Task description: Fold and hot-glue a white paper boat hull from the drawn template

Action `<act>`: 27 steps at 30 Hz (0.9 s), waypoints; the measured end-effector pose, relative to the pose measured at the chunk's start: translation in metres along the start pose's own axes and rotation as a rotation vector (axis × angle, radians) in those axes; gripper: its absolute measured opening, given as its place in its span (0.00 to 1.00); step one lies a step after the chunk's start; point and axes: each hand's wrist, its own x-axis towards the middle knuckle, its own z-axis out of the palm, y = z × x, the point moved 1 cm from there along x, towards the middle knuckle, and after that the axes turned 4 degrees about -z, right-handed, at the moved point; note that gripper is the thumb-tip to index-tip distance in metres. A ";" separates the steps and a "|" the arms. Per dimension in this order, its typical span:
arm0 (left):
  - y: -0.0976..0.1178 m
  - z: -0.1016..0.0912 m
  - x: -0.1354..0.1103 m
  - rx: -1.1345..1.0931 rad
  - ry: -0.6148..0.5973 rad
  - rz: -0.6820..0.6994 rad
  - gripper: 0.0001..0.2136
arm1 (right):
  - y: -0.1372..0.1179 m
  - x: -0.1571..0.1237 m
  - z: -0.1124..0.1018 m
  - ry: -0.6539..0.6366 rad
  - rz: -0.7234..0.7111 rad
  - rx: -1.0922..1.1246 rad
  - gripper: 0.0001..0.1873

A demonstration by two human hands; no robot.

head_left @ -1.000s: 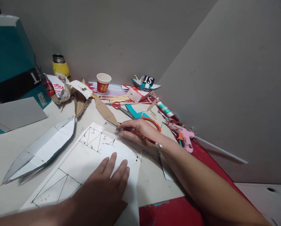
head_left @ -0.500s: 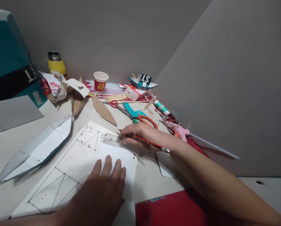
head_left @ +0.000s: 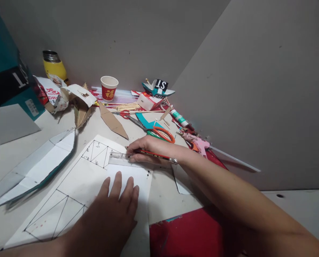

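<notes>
A large paper sheet point(head_left: 76, 180) lies on the table, drawn with dark lines, dots, triangles and small labels. My left hand point(head_left: 113, 210) rests flat on it, fingers spread, holding nothing. My right hand point(head_left: 144, 148) is beyond it at the sheet's upper right, closed around a dark red pencil point(head_left: 160, 156). The pencil's eraser end points back toward my wrist, and its tip is hard to make out beside my fingers. Those same fingers touch a clear ruler point(head_left: 118, 159) lying across the paper next to the drawn rectangle.
Left of the paper lies a boat-shaped card piece point(head_left: 39, 171). Behind are a cardboard cutout point(head_left: 113, 120), scissors point(head_left: 163, 135), a paper cup point(head_left: 109, 89) and a yellow bottle point(head_left: 54, 67). A pink glue gun point(head_left: 199, 143) lies right, near the wall. A teal box point(head_left: 4, 53) stands left.
The view has shifted, so everything sits slightly further left and up. My right hand, with pencil and ruler, has moved a little left over the paper. My left hand remains flat.
</notes>
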 end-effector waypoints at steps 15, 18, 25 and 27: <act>-0.001 0.005 -0.002 -0.003 -0.007 0.016 0.24 | 0.002 0.002 0.001 0.002 0.008 -0.055 0.06; -0.002 0.006 -0.002 -0.007 -0.022 0.017 0.24 | 0.000 0.001 0.000 -0.006 0.005 -0.075 0.07; 0.000 0.001 0.001 -0.001 -0.048 0.004 0.23 | -0.005 0.002 -0.002 -0.029 0.028 -0.083 0.06; 0.001 0.000 0.000 0.003 -0.042 0.017 0.23 | -0.004 0.003 -0.002 -0.026 0.026 -0.077 0.06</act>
